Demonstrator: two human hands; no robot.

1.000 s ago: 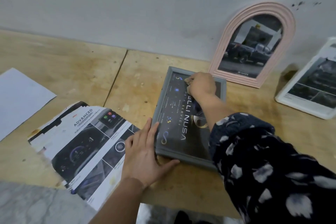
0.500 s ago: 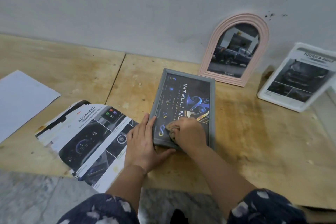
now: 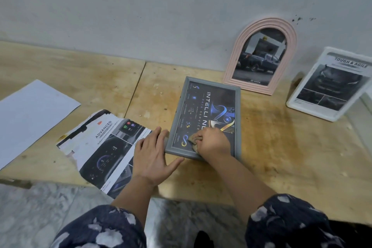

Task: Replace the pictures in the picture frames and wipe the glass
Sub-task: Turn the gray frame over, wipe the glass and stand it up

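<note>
A grey picture frame [image 3: 238,106] lies flat on the wooden board, holding a dark blue poster with white lettering. My right hand [image 3: 214,143] grips a small brownish cloth [image 3: 194,140] and presses it on the glass at the frame's near end. My left hand [image 3: 154,153] lies flat with straight fingers against the frame's near left corner, thumb along the front edge. A pink arched frame [image 3: 261,54] with a dark truck picture leans on the wall behind. At the right, a white frame [image 3: 327,84] with a dark car picture stands tilted.
A stack of printed car brochures [image 3: 104,147] lies left of the grey frame, partly under my left hand. A blank white sheet [image 3: 32,115] sits at the far left. The wooden board [image 3: 281,157] ends near me over a marbled floor [image 3: 40,207].
My right hand with the cloth has slid from the frame's far end down to its near end. My left hand stays at the near left corner. The camera view has shifted back.
</note>
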